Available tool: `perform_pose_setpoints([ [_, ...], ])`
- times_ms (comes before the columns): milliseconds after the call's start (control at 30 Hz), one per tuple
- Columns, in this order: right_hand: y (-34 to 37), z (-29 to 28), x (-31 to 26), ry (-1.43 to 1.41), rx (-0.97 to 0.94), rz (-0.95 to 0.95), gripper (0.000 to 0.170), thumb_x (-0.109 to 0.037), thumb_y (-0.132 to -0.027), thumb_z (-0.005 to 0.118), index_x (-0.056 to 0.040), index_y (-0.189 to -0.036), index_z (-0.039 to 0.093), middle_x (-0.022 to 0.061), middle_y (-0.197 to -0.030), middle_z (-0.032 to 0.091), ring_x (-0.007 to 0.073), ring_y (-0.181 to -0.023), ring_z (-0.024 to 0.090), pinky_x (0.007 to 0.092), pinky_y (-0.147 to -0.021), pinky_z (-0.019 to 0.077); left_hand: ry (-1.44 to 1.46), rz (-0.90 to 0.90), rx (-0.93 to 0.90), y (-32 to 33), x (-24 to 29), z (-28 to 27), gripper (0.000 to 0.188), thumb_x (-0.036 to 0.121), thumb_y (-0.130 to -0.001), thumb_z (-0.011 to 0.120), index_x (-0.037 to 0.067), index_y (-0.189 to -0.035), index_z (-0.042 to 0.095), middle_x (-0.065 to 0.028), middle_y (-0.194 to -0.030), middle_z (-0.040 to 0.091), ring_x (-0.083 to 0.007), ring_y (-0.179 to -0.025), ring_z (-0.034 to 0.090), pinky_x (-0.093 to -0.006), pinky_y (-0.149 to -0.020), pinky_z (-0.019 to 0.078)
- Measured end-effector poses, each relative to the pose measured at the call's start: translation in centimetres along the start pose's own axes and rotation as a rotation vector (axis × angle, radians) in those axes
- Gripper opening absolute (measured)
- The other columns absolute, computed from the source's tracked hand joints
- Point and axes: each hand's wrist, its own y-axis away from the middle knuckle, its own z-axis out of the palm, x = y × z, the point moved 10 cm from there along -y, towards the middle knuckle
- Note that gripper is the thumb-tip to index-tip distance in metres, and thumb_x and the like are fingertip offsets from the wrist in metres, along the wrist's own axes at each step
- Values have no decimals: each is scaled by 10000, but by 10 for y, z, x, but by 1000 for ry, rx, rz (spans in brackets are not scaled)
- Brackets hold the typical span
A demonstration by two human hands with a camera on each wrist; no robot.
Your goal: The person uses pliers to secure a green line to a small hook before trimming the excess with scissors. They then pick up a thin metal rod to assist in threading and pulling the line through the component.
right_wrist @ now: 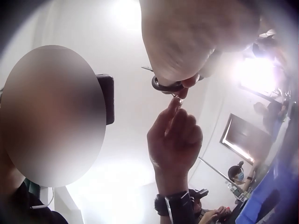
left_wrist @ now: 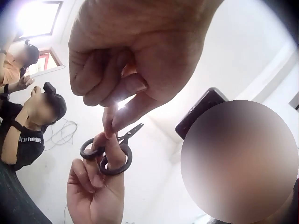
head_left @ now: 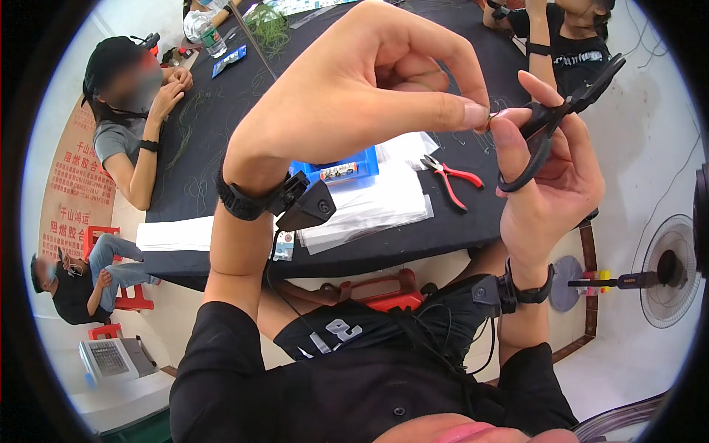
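Note:
Raised above the table, my left hand (head_left: 362, 96) pinches a tiny thin piece (head_left: 490, 117) between thumb and index fingertip; it is too small to tell its kind. The right hand (head_left: 554, 184) meets it there, its thumb and index fingertip at the same piece. Small black-handled scissors (head_left: 538, 124) hang on the right hand, with a finger loop around the thumb. In the left wrist view, the scissors (left_wrist: 128, 156) have short pointed blades, slightly parted and directed away from the pinched fingertips. The right wrist view shows the left hand (right_wrist: 175, 142) reaching up to the right fingertips.
Red-handled pliers (head_left: 462, 176) lie on the black-covered table beside white sheets and clear bags (head_left: 384, 199). A blue tray (head_left: 362, 164) sits behind the left wrist. Green line (head_left: 267, 29) and a bottle (head_left: 213, 38) are farther back. Other people sit around; a fan (head_left: 670, 269) stands right.

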Motion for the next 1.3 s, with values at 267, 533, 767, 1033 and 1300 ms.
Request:
perform_pose_setpoints([
  [267,-2,-3,-2,75,15,-57,419,-22,-869,792,39,-1259,650,43,-879,740,1,-634,557,140,-495,342,42,-70,-31,0,-6,4,180,170,-924,729,-3,-969,714,83,-599,473,12,-540,350,-238,-529,196],
  [533,-1,-5,1,53,-20,-41,460,-15,-848,811,45,-1271,640,69,-910,754,30,-697,611,145,-585,439,41,-89,18,1,-7,-1,180,171,-924,724,1,-985,720,73,-622,534,25,-553,400,-211,-532,223],
  [767,-2,-1,-2,47,-39,-27,446,-6,-848,810,42,-1261,646,63,-898,750,26,-705,608,147,-608,445,107,-88,52,1,-13,1,175,158,-925,721,-2,-996,720,53,-645,593,39,-574,462,-186,-533,266],
  [1033,-4,-4,0,71,-12,-61,415,-13,-853,806,31,-1237,654,57,-881,751,6,-636,568,143,-510,365,116,-126,-7,0,-14,3,192,168,-933,715,-13,-999,716,46,-650,604,33,-577,481,-178,-537,275],
  [1300,-3,-8,1,61,-4,-54,431,-6,-850,807,28,-1248,644,78,-905,758,28,-699,619,144,-552,412,103,-99,21,0,-15,0,206,177,-931,722,-13,-1013,720,33,-660,628,30,-572,486,-179,-534,273],
])
